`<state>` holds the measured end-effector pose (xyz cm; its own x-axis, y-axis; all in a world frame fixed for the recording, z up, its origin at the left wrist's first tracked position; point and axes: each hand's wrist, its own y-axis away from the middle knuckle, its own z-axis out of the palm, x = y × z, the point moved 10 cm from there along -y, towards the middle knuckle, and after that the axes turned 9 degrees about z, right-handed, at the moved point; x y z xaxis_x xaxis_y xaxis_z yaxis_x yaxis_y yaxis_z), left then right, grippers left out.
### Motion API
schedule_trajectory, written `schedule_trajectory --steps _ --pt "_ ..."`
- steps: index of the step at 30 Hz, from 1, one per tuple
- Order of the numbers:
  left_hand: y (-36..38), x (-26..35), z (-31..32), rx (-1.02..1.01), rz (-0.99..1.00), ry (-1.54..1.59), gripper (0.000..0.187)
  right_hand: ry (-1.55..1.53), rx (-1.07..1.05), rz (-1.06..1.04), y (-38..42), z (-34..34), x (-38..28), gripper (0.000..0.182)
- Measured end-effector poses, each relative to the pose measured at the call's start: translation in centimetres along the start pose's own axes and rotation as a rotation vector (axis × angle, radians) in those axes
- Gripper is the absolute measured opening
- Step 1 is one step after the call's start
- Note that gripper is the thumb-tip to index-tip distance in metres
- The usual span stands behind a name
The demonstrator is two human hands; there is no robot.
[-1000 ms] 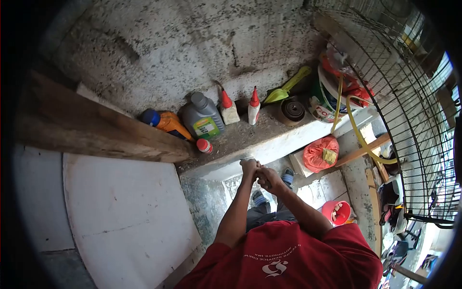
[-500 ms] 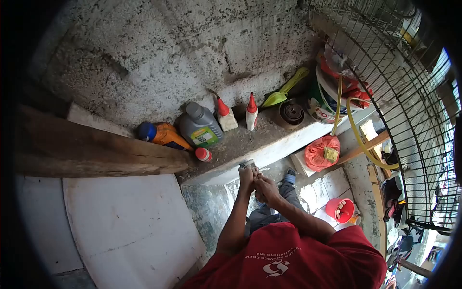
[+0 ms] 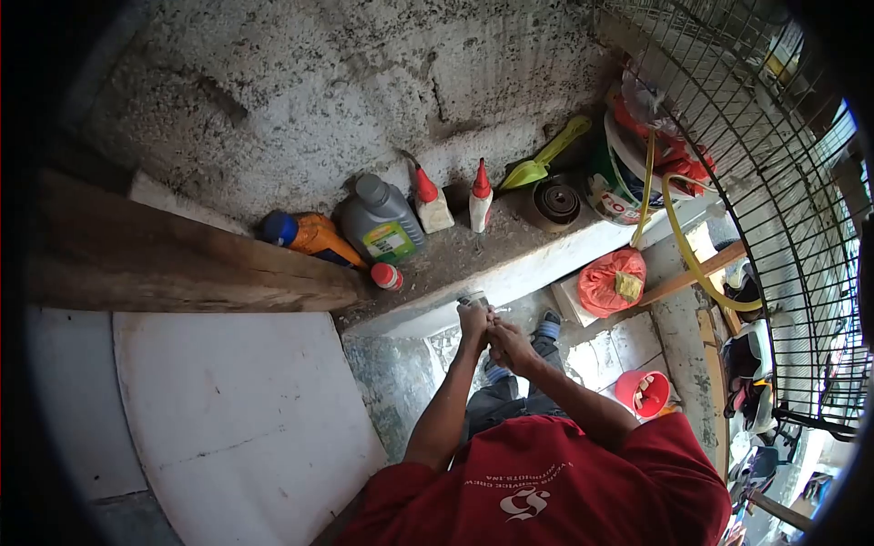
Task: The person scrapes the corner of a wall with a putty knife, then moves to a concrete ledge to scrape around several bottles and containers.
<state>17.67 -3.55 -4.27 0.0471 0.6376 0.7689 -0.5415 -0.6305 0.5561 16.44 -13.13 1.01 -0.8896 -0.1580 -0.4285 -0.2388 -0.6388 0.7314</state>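
My left hand (image 3: pixel 474 326) is closed around a small greyish object (image 3: pixel 472 298) that pokes out past its far side; its kind is too small to make out. Pressed close against it on the right, my right hand (image 3: pixel 512 348) is also closed, and whatever its fingers hold is hidden. Both hands are held together in front of my body, just off the near edge of the concrete ledge (image 3: pixel 428 291). Nearest to them on the ledge is a small red-and-white bottle (image 3: pixel 387 276).
Along the ledge stand an orange bottle (image 3: pixel 319 239), a grey oil bottle (image 3: pixel 382 218), two red-capped glue bottles (image 3: pixel 481 205), a green scoop (image 3: pixel 537 168) and a bucket (image 3: pixel 619 182). A wire fan guard (image 3: pixel 774 200) hangs at right. A red bucket (image 3: pixel 628 391) sits on the floor.
My view has shifted slightly, so the ledge and white board sit a little differently. Both hands stay together, with a small change in their angle.
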Motion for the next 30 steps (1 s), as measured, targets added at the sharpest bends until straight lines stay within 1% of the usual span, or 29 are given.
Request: schedule_trajectory --steps 1,2,3,5,6,8,9,10,11,12,13,14,15,16,17,18,19,20,21,22,25,28,29,30 --pt "0.5 0.9 0.3 0.012 0.022 0.030 0.020 0.002 -0.019 0.000 1.5 0.9 -0.5 0.018" --pt "1.0 1.5 0.2 0.028 0.040 0.060 0.020 0.098 -0.013 -0.073 1.3 1.2 -1.3 0.014" --pt "0.5 1.2 0.1 -0.005 0.029 0.060 0.020 0.193 -0.007 -0.141 0.9 1.4 -1.9 0.012" --pt "-1.2 -0.9 -1.2 -0.043 -0.028 0.026 0.021 0.290 -0.025 -0.250 -1.5 1.1 -1.2 0.011" --pt "-1.9 -1.3 -1.3 -0.070 -0.049 0.009 0.022 0.188 -0.003 -0.177 -1.4 1.2 -0.8 0.013" --pt "-1.4 -1.9 -2.1 -0.061 -0.057 -0.005 0.022 -0.014 0.045 -0.032 -0.6 1.1 0.2 0.017" --pt "-0.4 -0.9 -2.3 -0.075 -0.047 -0.043 0.022 0.016 0.066 -0.048 -0.1 1.4 0.4 0.015" --pt "0.1 0.5 -2.1 -0.094 -0.028 -0.081 0.021 0.013 0.031 -0.060 0.3 2.3 0.2 0.015" --pt "0.9 1.7 -2.2 -0.052 0.004 0.040 0.022 0.010 -0.003 -0.070 1.4 3.6 -0.2 0.014" --pt "0.8 2.1 -2.9 -0.057 0.024 0.078 0.023 0.002 -0.033 -0.074 2.2 4.8 -0.2 0.014" --pt "-0.4 1.4 -3.8 -0.076 -0.021 0.042 0.023 0.003 0.021 -0.078 2.1 5.6 -0.4 0.013" --pt "-1.6 0.3 -5.1 -0.090 -0.070 0.005 0.023 -0.069 0.020 -0.192 1.1 6.3 -1.1 0.014" --pt "-2.1 1.4 -6.7 -0.117 0.034 -0.345 0.023 -0.097 0.029 -0.095 -2.1 5.5 0.5 0.016" --pt "-2.6 0.8 -7.7 -0.157 0.077 -0.354 0.023 -0.124 0.034 -0.007 -4.8 4.9 1.8 0.019" --pt "-3.8 0.1 -8.4 -0.208 0.132 -0.362 0.023 -0.150 0.061 -0.001 -5.0 5.0 2.1 0.025" --pt "-3.1 2.1 -6.5 -0.264 0.185 -0.372 0.023 -0.116 0.089 0.006 -4.5 4.9 2.2 0.025" --pt "-2.0 1.9 -7.4 -0.067 0.054 -0.331 0.024 -0.039 0.094 -0.074 -3.5 5.0 2.2 0.024" --pt "-1.2 1.9 -6.4 -0.112 0.031 -0.133 0.025 0.041 0.101 -0.153 -2.1 5.3 1.7 0.025" --pt "-1.0 1.6 -6.1 -0.149 -0.041 -0.045 0.025 0.103 0.147 -0.161 -1.4 5.7 1.2 0.025" --pt "-0.7 1.4 -6.2 -0.177 -0.117 0.044 0.025 0.120 0.142 -0.161 -0.8 6.2 0.9 0.025" --pt "-0.2 1.7 -6.2 -0.221 -0.160 -0.023 0.023 0.133 0.142 -0.097 -1.9 6.0 2.3 0.025" --pt "1.5 4.3 -5.4 -0.173 0.082 -0.074 0.021 0.096 0.125 -0.109 -1.0 6.5 2.1 0.024" --pt "-0.3 2.2 -6.7 -0.104 -0.031 0.061 0.022 0.104 0.115 -0.123 -0.8 6.8 1.4 0.023" --pt "-0.7 2.4 -6.6 -0.115 -0.036 -0.005 0.022 0.111 0.110 -0.128 -0.6 6.9 1.3 0.023"
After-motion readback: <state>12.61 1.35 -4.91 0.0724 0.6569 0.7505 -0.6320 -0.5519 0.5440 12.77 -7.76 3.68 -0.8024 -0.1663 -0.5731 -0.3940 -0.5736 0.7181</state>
